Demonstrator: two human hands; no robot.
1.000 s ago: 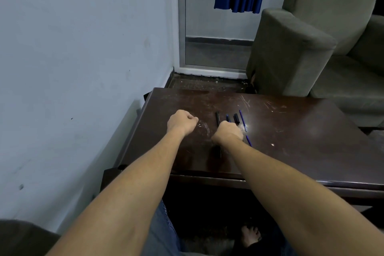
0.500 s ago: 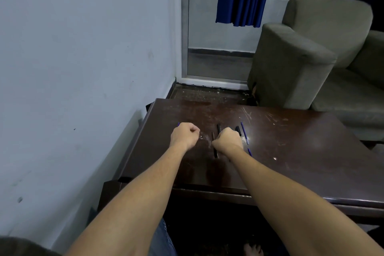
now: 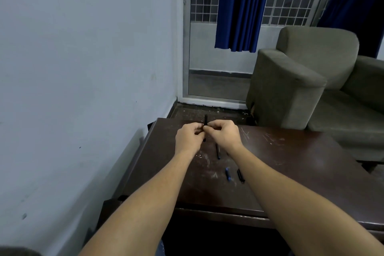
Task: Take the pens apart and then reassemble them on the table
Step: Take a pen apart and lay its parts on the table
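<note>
A black pen stands nearly upright above the dark wooden table, its top sticking out above my fingers and its lower end showing below them. My left hand and my right hand meet around its middle, both closed on it. On the table under my right wrist lies a dark pen barrel. Nearer to me lie a short blue pen part and a short black pen part.
The table's left edge runs close to a pale wall. A grey-green armchair stands beyond the table's far right side. A glass door with a blue curtain is straight ahead. The tabletop is scratched.
My right hand has lifted a black pen off the table. Both hands have risen and come together on it. The camera has tilted upward.
</note>
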